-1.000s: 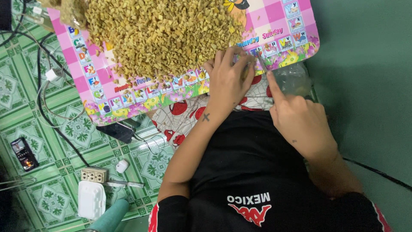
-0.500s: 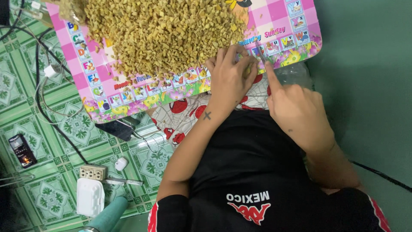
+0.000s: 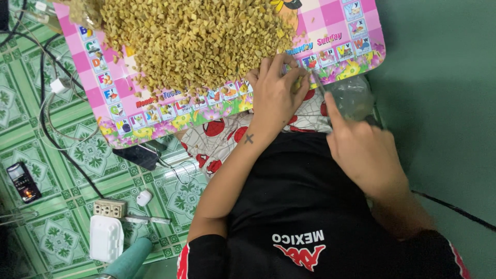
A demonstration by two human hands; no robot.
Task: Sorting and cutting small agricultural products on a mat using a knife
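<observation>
Looking straight down, a big heap of small yellow-tan pieces (image 3: pixel 191 41) lies spread over a pink chequered picture mat (image 3: pixel 356 31), which rests on the green patterned floor (image 3: pixel 67 155) and over the person's lap. The left hand (image 3: pixel 274 95) lies palm-down at the near edge of the mat, right against the heap's lower right fringe — its fingers (image 3: pixel 281 64) are loosely spread and slightly bent, their tips among the outermost pieces, though whether they have pinched anything I cannot tell. The right hand (image 3: pixel 364 152) sits just off the mat's lower right corner, loosely curled with the forefinger stretched out towards the mat's edge; it looks to have nothing in it, but the underside is hidden. Just beyond that forefinger lies a crumpled clear plastic bag (image 3: pixel 356 95), partly tucked under the mat's corner. A slim pale stick (image 3: pixel 319 85) shows between the two hands, though what it is I cannot make out. Under the left wrist a white cloth with red printed shapes (image 3: pixel 217 139) peeks out from below the mat. Off to the left on the floor — well apart from both hands — there is a dark phone (image 3: pixel 23 182), a beige socket strip (image 3: pixel 109 208), a white charger block (image 3: pixel 106 237) and black cables (image 3: pixel 51 139) looping past the mat.
</observation>
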